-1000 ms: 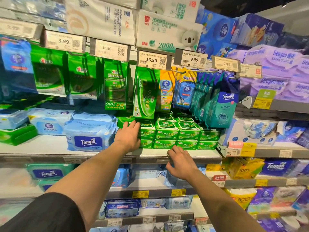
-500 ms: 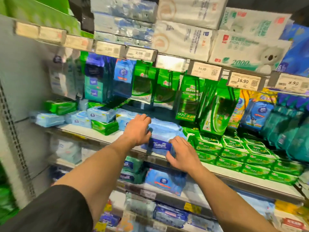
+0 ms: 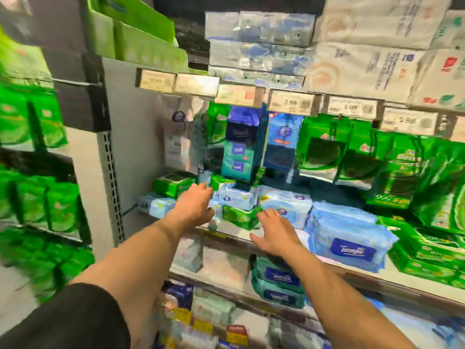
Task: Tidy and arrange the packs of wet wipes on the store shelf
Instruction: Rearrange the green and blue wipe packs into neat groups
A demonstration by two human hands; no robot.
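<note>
On the middle shelf (image 3: 226,230) a pale blue wipes pack (image 3: 236,196) lies on top of a green wipes pack (image 3: 239,217). My left hand (image 3: 195,204) reaches to the left side of this small stack, fingers spread, touching or nearly touching it. My right hand (image 3: 273,231) hovers over the shelf's front edge, just right of the green pack, fingers apart and holding nothing. A white-blue pack (image 3: 286,206) and a large blue Tempo pack (image 3: 349,235) lie to the right. The view is blurred.
Green hanging packs (image 3: 319,152) and blue hanging packs (image 3: 240,144) dangle above the shelf under price tags (image 3: 292,103). A green pack (image 3: 173,183) and a pale pack (image 3: 156,205) sit far left by the grey upright (image 3: 110,182). Lower shelves hold more packs (image 3: 276,275).
My view and both hands have swung left along the shelf, from the flat green packs past the Tempo pack to the small blue-on-green stack near the left end.
</note>
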